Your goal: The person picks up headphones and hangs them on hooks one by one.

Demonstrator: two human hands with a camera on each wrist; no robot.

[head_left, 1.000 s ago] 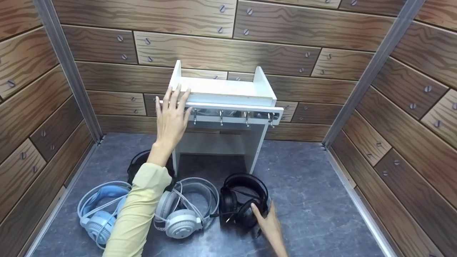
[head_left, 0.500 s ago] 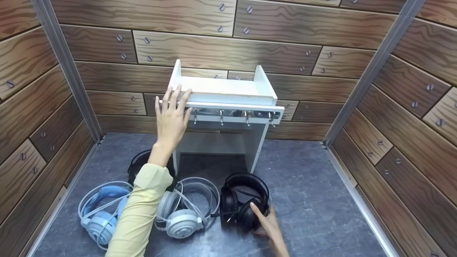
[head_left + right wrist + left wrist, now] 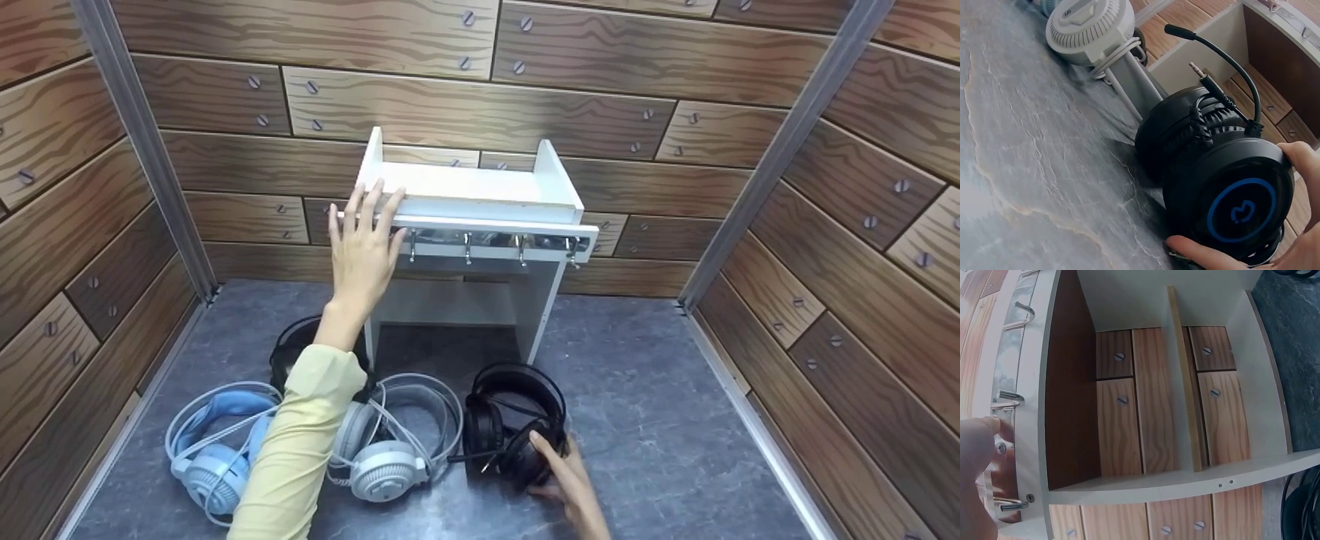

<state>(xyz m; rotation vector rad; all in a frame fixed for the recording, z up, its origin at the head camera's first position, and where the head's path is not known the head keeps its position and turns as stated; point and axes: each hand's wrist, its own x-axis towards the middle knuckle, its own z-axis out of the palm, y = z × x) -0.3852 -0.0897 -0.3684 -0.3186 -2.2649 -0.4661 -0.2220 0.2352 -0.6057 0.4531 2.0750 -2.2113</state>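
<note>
My left hand point(image 3: 364, 251) rests with straight, spread fingers on the left end of the hook rail of a white shelf unit point(image 3: 465, 184). In the left wrist view, part of that hand shows beside the metal hooks point(image 3: 1009, 400). My right hand point(image 3: 566, 480) holds the near ear cup of a black headset point(image 3: 480, 427) on the floor. The right wrist view shows the thumb on one edge of the ear cup point(image 3: 1235, 202) and a finger on the opposite edge. From the headset a microphone boom point(image 3: 1224, 56) sticks up, with an audio plug beside it.
Left of the black headset lies a white headset point(image 3: 386, 469), then a light blue one point(image 3: 214, 472). Another black headset point(image 3: 289, 349) is partly hidden behind my left forearm. Wood-patterned walls point(image 3: 585, 52) enclose the dark grey floor point(image 3: 660, 420).
My right hand has closed in on the black headset's ear cup, its fingers now showing under the near edge. My left hand stays on the rail.
</note>
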